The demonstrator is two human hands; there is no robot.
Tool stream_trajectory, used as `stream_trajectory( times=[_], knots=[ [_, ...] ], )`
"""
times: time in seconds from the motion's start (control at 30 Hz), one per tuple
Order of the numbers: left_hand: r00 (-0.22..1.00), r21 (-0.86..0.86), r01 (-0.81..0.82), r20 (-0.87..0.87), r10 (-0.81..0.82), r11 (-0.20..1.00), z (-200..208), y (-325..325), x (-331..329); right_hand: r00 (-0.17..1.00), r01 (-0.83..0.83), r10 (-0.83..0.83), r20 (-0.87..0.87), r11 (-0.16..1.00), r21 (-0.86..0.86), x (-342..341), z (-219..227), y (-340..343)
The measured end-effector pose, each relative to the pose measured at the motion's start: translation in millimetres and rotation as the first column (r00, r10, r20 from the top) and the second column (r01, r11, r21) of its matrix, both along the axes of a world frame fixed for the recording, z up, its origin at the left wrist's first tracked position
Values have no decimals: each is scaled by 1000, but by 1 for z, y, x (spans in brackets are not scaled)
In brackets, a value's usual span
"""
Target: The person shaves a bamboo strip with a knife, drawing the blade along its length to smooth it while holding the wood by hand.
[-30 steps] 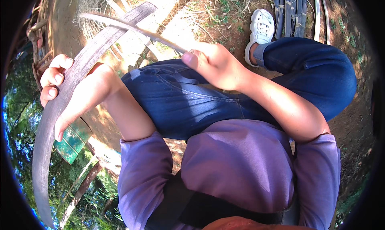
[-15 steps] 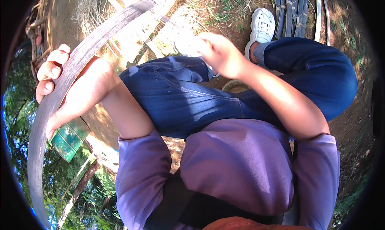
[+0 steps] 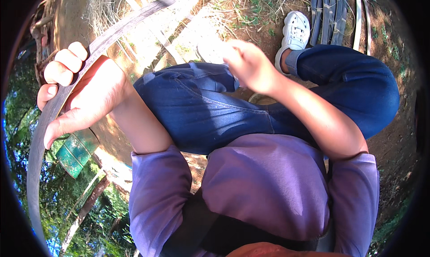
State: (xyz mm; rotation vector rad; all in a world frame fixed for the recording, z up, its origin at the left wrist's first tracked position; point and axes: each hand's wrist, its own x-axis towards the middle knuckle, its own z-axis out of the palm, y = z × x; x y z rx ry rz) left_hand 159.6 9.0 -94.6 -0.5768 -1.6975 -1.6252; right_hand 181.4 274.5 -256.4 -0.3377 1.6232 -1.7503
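Note:
My left hand (image 3: 96, 89) is closed round a long, flat, dark grey strip (image 3: 36, 158), fingers over its outer side and thumb along its inner edge. The strip curves from the lower left rim up past the hand, and its upper end reaches over the brightly lit ground. Beyond my left knee, my right hand (image 3: 253, 66) is closed with its fingers curled. Strong glare washes out its fingertips, so whatever they hold cannot be made out. The two hands are apart, and the right one is clear of the strip.
My legs in blue jeans (image 3: 206, 104) are folded before me. A white clog (image 3: 295, 31) is on one foot. Dark strips (image 3: 329, 15) lie bundled at the far right. Pale shavings (image 3: 103, 10) and slats (image 3: 163, 44) litter the ground. A round rim (image 3: 262, 99) shows between my legs.
My left hand's fingers have shifted up and rightward along the strip, and the strip's lower part has swung slightly left. My right hand has moved slightly right and down, still closed.

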Motion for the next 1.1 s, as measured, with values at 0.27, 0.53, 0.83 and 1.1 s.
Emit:
stream_trajectory(
  times=[0.27, 0.53, 0.83, 1.1],
  knots=[
    [999, 75, -43, -5, 44, 996, -3, 6, -11, 937, 52, -96, 336, 989, 137, -26, 2, 9],
    [992, 98, -92, 94, 82, 991, -9, 14, -5, 992, 87, -84, -99, 996, 27, -7, -28, 8],
    [991, 128, 46, 120, -62, 991, -6, 3, -8, 962, 69, -115, 248, 980, 188, -40, -19, 10],
    [945, 199, 220, 200, -259, 955, 24, -29, 30, 964, 183, -143, -224, 968, 171, -26, -18, 14]
  ],
)
